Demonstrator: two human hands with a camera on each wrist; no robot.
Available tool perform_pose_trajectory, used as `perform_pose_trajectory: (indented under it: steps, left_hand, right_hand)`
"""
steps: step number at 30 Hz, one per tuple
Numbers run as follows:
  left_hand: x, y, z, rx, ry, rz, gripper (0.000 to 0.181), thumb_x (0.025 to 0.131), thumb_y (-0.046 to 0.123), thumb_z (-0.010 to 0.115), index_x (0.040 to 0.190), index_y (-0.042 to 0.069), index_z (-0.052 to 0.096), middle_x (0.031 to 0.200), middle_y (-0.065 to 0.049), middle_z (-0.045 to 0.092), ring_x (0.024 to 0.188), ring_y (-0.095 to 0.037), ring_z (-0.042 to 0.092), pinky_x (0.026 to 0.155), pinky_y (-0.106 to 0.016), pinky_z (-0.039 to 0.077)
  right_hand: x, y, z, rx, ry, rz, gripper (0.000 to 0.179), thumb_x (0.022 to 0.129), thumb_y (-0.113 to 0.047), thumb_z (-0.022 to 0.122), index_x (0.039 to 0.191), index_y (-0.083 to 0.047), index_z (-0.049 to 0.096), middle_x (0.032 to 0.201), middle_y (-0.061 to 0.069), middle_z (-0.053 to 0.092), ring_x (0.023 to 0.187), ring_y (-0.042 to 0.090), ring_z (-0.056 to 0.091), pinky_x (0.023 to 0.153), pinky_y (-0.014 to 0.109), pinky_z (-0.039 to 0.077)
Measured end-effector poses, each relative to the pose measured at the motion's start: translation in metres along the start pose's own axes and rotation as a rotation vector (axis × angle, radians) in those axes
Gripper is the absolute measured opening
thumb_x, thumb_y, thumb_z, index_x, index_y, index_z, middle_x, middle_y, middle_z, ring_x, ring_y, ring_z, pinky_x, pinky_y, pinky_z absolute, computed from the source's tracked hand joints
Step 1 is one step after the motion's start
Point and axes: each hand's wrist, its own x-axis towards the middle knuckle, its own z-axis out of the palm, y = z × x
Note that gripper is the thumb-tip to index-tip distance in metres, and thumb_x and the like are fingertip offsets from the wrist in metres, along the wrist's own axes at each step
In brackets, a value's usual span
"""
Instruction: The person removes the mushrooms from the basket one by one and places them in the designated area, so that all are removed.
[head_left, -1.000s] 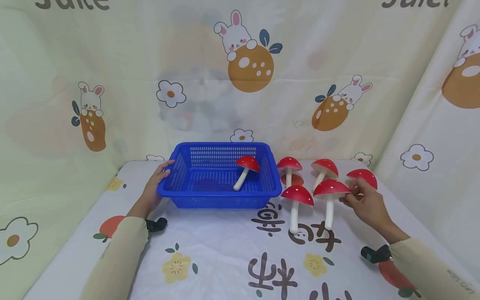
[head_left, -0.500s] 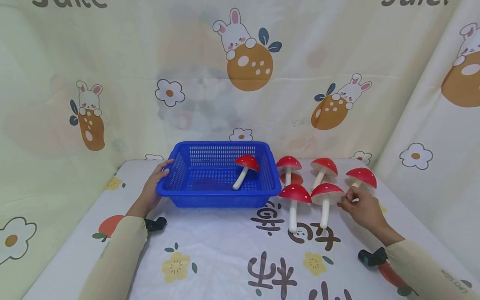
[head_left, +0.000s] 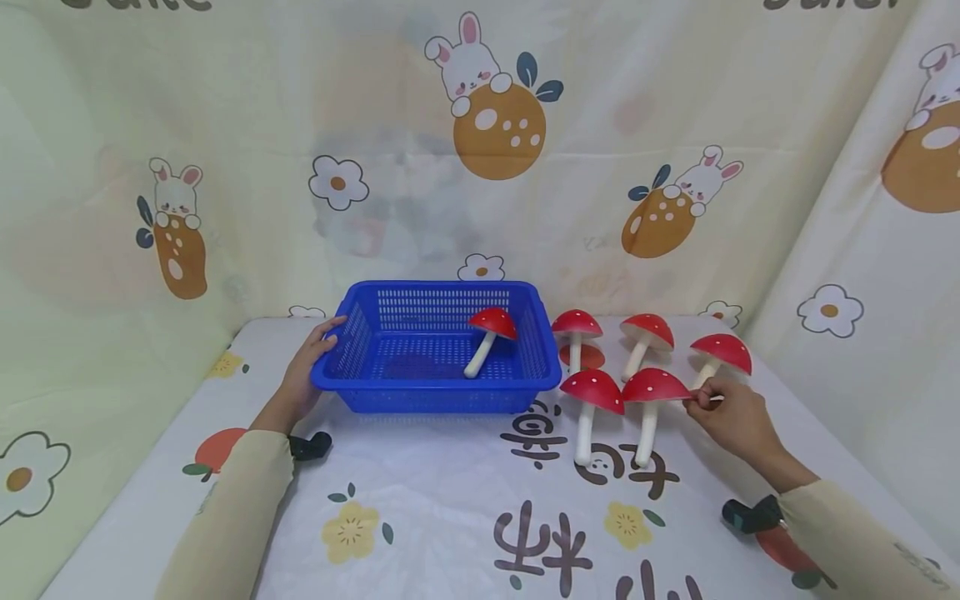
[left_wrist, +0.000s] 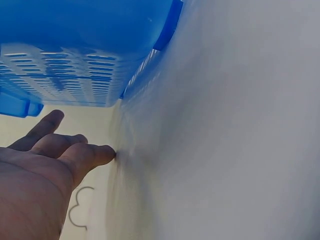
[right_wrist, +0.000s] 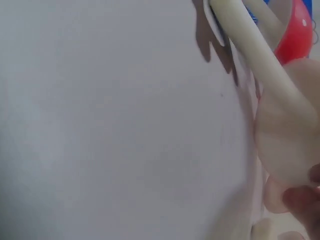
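Observation:
Fingers extended, my left hand (head_left: 305,379) rests against the left side of a blue plastic basket (head_left: 420,400); the left wrist view shows the fingers (left_wrist: 75,152) straight beside the basket wall (left_wrist: 75,25). Inside the basket's right half leans a toy mushroom (head_left: 492,325) with a red spotted cap and white stem. My right hand (head_left: 738,421) pinches the right edge of another toy mushroom's cap (head_left: 654,386), at the front of a group on the table. In the right wrist view, thumb and finger (right_wrist: 300,200) meet at that cap's pale underside (right_wrist: 285,140).
Several similar mushrooms lie right of the basket: one at front left (head_left: 592,392), one behind it (head_left: 577,323), one at back middle (head_left: 647,332) and one at far right (head_left: 720,354). A printed white cloth (head_left: 420,517) covers the table; a patterned curtain (head_left: 262,208) hangs behind.
My right hand has shifted slightly, and the mushroom it pinches has moved a little left and tipped, now close against its front-left neighbour. The left hand stays at the basket.

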Motion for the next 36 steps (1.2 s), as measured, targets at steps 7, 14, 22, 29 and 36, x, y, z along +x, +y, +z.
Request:
perform_pose_trajectory:
  steps: [7,14,22,29,36]
  left_hand:
    - [-0.001,-0.001,-0.002,-0.017,0.004,-0.007,0.053,0.104,0.045,0.035,0.155,0.034,0.023,0.166,-0.008,0.010,0.148,-0.043,0.022,0.114,-0.064,0.028]
    - [0.000,-0.002,-0.003,-0.009,0.009,-0.008,0.054,0.103,0.048,0.036,0.155,0.035,0.024,0.166,-0.007,0.011,0.148,-0.043,0.023,0.113,-0.064,0.029]
    - [0.000,-0.003,-0.003,-0.001,0.007,-0.005,0.055,0.103,0.048,0.035,0.155,0.035,0.023,0.166,-0.007,0.010,0.148,-0.043,0.023,0.113,-0.064,0.030]
    - [-0.001,-0.001,0.000,-0.017,0.007,-0.006,0.053,0.104,0.045,0.034,0.155,0.033,0.024,0.166,-0.008,0.011,0.148,-0.043,0.022,0.114,-0.064,0.028]
    - [0.000,0.000,0.000,-0.019,0.004,-0.003,0.052,0.105,0.044,0.034,0.155,0.034,0.024,0.166,-0.008,0.011,0.148,-0.043,0.023,0.114,-0.064,0.028]
  right_hand:
    - [0.001,0.000,-0.011,-0.003,-0.088,0.013,0.019,0.083,-0.010,0.073,0.086,-0.002,0.056,0.092,0.021,0.069,0.075,0.023,0.059,0.053,0.025,0.050]
    - [0.001,-0.002,-0.024,-0.048,-0.091,0.006,0.022,0.080,-0.011,0.075,0.088,-0.003,0.056,0.083,0.015,0.067,0.061,0.019,0.055,0.052,0.025,0.049]
    - [0.002,-0.011,-0.033,-0.128,-0.077,-0.005,0.024,0.082,-0.018,0.071,0.087,-0.004,0.052,0.063,0.003,0.054,0.053,0.017,0.046,0.045,0.025,0.040]
    - [0.001,-0.026,-0.041,-0.183,-0.118,-0.004,0.027,0.083,-0.021,0.072,0.088,-0.003,0.054,0.063,0.003,0.056,0.052,0.017,0.047,0.046,0.025,0.043]
    - [0.008,-0.095,-0.052,-0.201,-0.141,-0.067,0.038,0.081,-0.027,0.076,0.103,0.001,0.061,0.095,0.020,0.069,0.067,0.021,0.063,0.050,0.027,0.054]
